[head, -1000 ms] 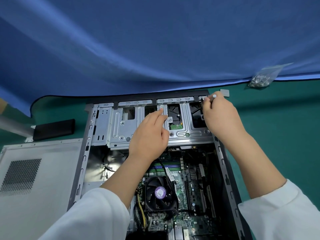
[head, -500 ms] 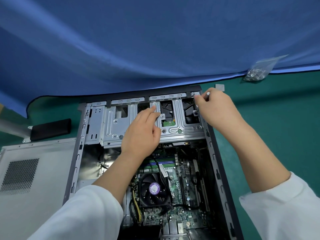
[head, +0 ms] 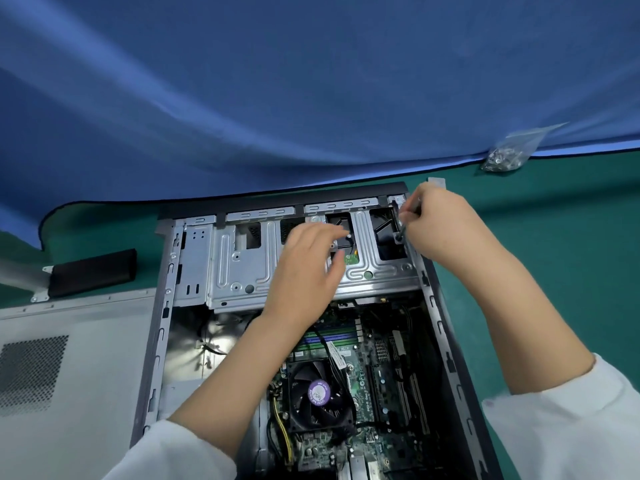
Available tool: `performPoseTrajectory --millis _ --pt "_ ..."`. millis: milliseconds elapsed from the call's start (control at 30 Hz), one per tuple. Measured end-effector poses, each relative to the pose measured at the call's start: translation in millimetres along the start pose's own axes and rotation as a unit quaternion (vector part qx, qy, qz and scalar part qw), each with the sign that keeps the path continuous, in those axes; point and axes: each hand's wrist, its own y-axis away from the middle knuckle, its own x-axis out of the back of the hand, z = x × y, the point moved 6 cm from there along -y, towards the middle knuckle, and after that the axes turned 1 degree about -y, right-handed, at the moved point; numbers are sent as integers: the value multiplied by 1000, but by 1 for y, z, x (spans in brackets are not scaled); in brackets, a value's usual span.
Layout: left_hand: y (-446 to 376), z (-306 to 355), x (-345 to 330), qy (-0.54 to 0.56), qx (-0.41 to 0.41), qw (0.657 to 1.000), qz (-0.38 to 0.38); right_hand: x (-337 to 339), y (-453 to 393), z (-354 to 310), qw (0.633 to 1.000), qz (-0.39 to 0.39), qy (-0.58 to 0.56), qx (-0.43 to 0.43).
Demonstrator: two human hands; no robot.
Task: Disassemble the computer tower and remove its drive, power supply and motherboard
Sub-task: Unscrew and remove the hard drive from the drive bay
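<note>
At the far right corner of the computer tower (head: 446, 341), the right hand (head: 440, 225) is pinching a thin screwdriver (head: 403, 226), its tip sitting just under the fingertips against the drive cage (head: 242, 268). The left hand (head: 304, 268) is lying palm-down on the cage, fingers loosely spread and blurred. Nearer the wrists, the motherboard (head: 360, 379) is lying beside the cooler fan (head: 320, 396); its purple label is unreadable.

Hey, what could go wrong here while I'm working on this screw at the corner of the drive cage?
The screwdriver in your right hand could slip off the screw, or drop it into the open case. The drive cage may shift once loose; your left hand only rests on it, above the motherboard.
</note>
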Motion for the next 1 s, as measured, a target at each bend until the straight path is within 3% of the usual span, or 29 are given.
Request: performPoseTrajectory --millis 233,467,633,833,1000 --pt "-36 37 -41 5 4 999 -51 4 -4 -9 992 65 96 39" --pt "-44 37 -59 12 -8 1000 -28 4 -5 2 997 1 33 66" --pt "-47 33 -55 66 12 998 -5 8 -1 -4 990 48 99 89" --pt "-47 34 -55 71 5 997 -4 5 0 -1 995 12 44 87" --pt "-47 32 -56 82 17 996 -1 7 -3 -3 989 48 102 92"
